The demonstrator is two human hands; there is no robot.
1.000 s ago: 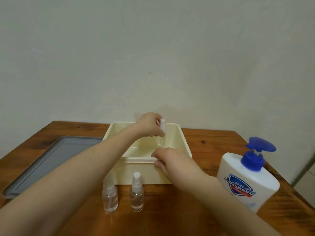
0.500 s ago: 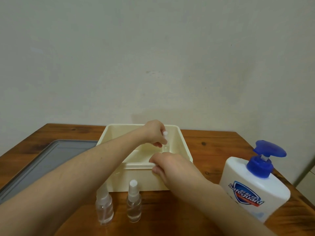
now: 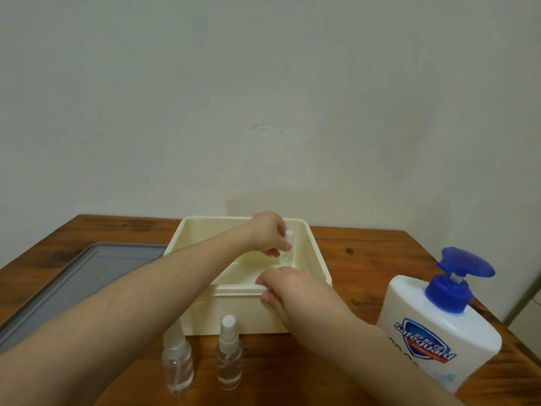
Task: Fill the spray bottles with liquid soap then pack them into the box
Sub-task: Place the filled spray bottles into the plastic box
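on table (image 3: pixel 366 250), box (image 3: pixel 234 315) | soap (image 3: pixel 433 332) just right of it | right hand (image 3: pixel 295 291) gripping box's near rim | left hand (image 3: pixel 268 234) inside box, pinching bottle (image 3: pixel 288 243) upright near right wall | two bottles (image 3: pixel 229 361) before box, apart from both hands

You have both hands bare: the left hand (image 3: pixel 268 234) and the right hand (image 3: pixel 295 291). Your forearms are bare too, as far as the view shows them. On your left forearm (image 3: pixel 146 297), to the left of the box (image 3: pixel 234 315), thin fine hairs are visible, and also one small dark spot (image 3: pixel 179 276) on the skin. Your right forearm (image 3: pixel 366 347), in front of the box, looks smooth. The fingertips are too blurred to tell about the nails.
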